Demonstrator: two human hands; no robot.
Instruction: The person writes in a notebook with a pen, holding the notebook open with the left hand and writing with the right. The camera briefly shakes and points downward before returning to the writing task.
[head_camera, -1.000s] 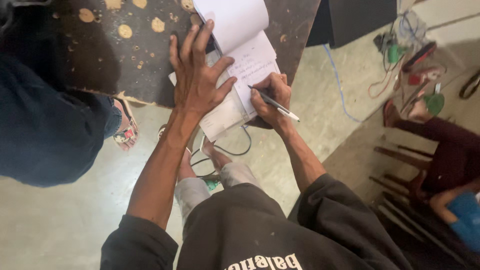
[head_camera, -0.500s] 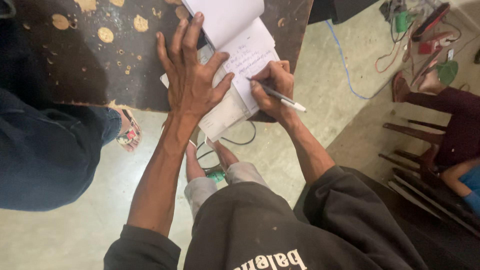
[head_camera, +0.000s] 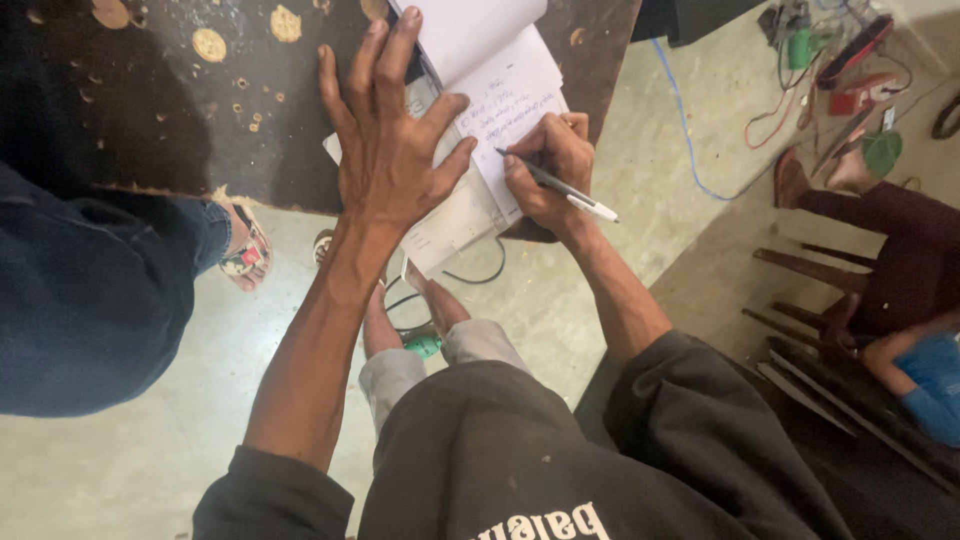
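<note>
- Standing at the far left, another person's dark blue trouser leg fills the side, with a sandalled foot on the concrete floor just under the desk's near edge.
- Dark, paint-spotted desk runs across the top, its near edge cutting through the middle of the view.
- Left hand is spread wide and flat, fingers fanned, pressing down on the white papers at the desk's near edge; it grips nothing.
- Open notebook lies just right of that hand, near the desk's near right corner, handwriting on its lower page.
- Right hand is closed around a black-and-white pen, tip touching the notebook page.
- Below the desk, bare feet and a black cable rest on the floor.
- Far right: wooden slats, coloured wires and tools, and a seated person's maroon sleeve.
</note>
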